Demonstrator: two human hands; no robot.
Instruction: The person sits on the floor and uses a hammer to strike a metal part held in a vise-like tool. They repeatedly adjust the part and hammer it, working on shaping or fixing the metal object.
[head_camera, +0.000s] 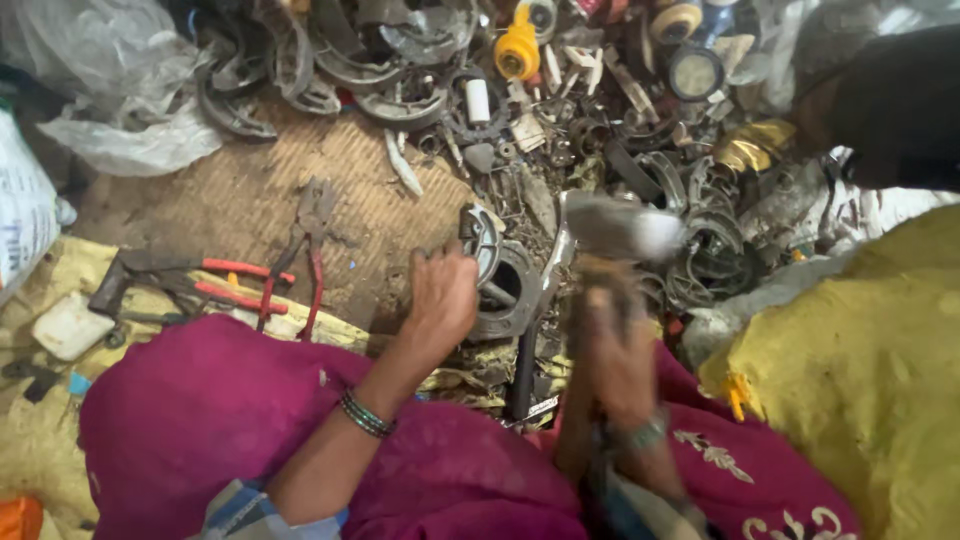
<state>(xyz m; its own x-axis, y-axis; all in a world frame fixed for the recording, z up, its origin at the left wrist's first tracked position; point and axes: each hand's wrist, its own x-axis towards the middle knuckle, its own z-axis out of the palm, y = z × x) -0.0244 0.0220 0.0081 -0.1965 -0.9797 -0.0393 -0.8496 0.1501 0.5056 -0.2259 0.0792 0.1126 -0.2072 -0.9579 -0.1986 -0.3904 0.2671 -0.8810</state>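
While left hand (443, 295) grips round metal part (497, 280), right hand (615, 350) holds blurred hammer (615, 228) just beside

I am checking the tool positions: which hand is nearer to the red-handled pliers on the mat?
Left. The left hand is just right of the red-handled pliers, on a round metal part; the blurred right hand is farther right.
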